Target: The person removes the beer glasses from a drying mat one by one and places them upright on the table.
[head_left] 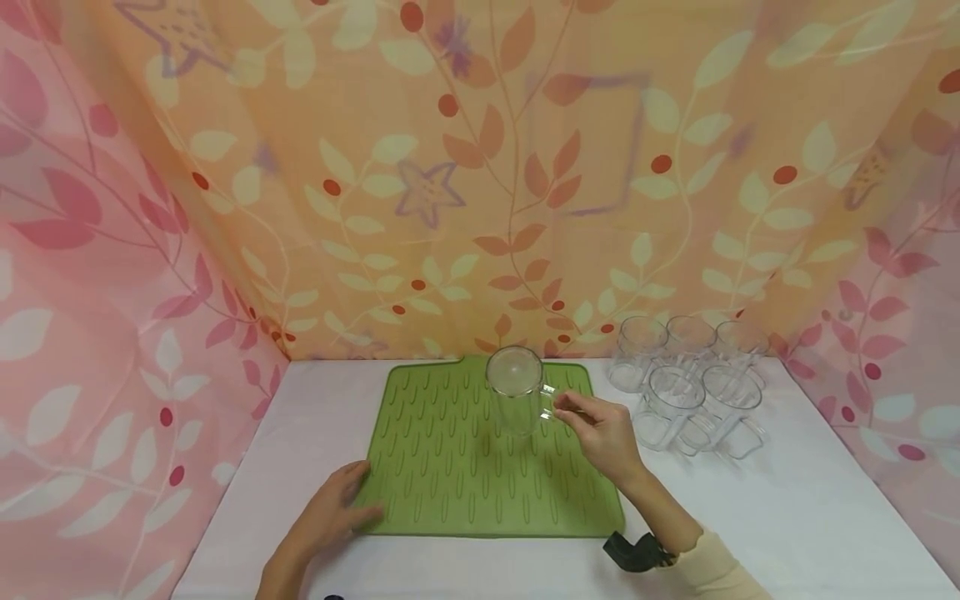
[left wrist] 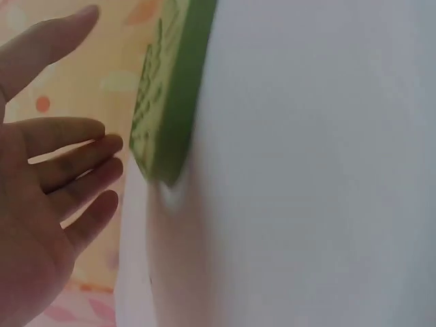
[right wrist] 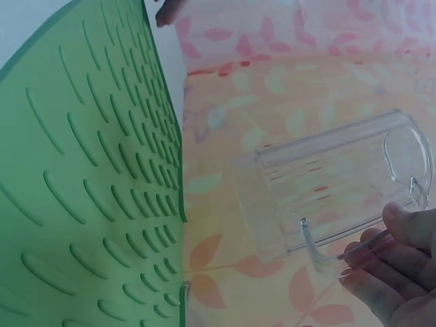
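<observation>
My right hand (head_left: 603, 433) pinches the handle of a clear glass mug (head_left: 516, 404), held over the green ridged mat (head_left: 450, 508). In the right wrist view, the thumb and fingers (right wrist: 402, 266) meet at the handle, and the glass mug (right wrist: 334, 191) is apart from the mat (right wrist: 75, 170). I cannot tell which end of the mug is its mouth. My left hand (head_left: 326, 508) is by the mat's front left corner, holding nothing. In the left wrist view, that hand (left wrist: 41, 197) has its fingers spread beside the mat's edge (left wrist: 178, 102).
Several clear glass mugs (head_left: 675, 392) stand grouped at the back right of the white table (head_left: 787, 517), just right of the mat. Patterned cloth (head_left: 517, 167) hangs behind the table and along both sides. A black band (head_left: 633, 552) is at the right wrist.
</observation>
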`<state>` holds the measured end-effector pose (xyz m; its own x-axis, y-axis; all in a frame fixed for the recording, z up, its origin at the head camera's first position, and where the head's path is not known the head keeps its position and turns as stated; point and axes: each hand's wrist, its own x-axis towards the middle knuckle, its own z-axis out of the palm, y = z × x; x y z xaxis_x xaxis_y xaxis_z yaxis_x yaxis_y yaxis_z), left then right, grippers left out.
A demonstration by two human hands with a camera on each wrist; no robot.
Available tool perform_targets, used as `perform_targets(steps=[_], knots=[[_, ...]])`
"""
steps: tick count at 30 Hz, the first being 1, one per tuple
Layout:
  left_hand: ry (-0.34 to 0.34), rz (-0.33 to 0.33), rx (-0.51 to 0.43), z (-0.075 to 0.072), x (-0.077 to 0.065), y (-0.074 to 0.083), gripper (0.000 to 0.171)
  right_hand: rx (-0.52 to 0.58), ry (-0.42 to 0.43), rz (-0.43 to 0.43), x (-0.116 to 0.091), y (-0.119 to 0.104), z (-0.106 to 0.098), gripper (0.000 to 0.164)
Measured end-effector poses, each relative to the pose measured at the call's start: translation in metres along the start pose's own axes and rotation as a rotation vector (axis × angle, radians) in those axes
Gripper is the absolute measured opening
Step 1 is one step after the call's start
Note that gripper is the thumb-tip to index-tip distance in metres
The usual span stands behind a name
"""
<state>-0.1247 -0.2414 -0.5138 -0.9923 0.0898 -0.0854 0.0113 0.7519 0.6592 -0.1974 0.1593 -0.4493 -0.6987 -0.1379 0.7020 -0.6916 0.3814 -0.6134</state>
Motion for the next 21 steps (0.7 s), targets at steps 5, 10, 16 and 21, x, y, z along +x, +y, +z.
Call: perform_targets(steps=[5, 10, 16, 21], knots=[[0.023, -0.004, -0.115, 0.003, 0.011, 0.016, 0.067, -0.024, -0.004, -0.067, 0.001, 0.0, -0.001, 0.026], [0.043, 0.012, -0.262, 0.006, 0.022, 0.029, 0.055, -0.017, -0.01, -0.144, 0.004, -0.004, -0.003, 0.026], [0.051, 0.003, -0.394, 0.006, 0.035, 0.043, 0.05, -0.079, -0.018, -0.225, 0.007, -0.008, -0.004, 0.024], [0.037, -0.014, -0.442, 0.006, 0.043, 0.059, 0.051, -0.114, -0.026, -0.282, 0.009, -0.011, -0.004, 0.031]])
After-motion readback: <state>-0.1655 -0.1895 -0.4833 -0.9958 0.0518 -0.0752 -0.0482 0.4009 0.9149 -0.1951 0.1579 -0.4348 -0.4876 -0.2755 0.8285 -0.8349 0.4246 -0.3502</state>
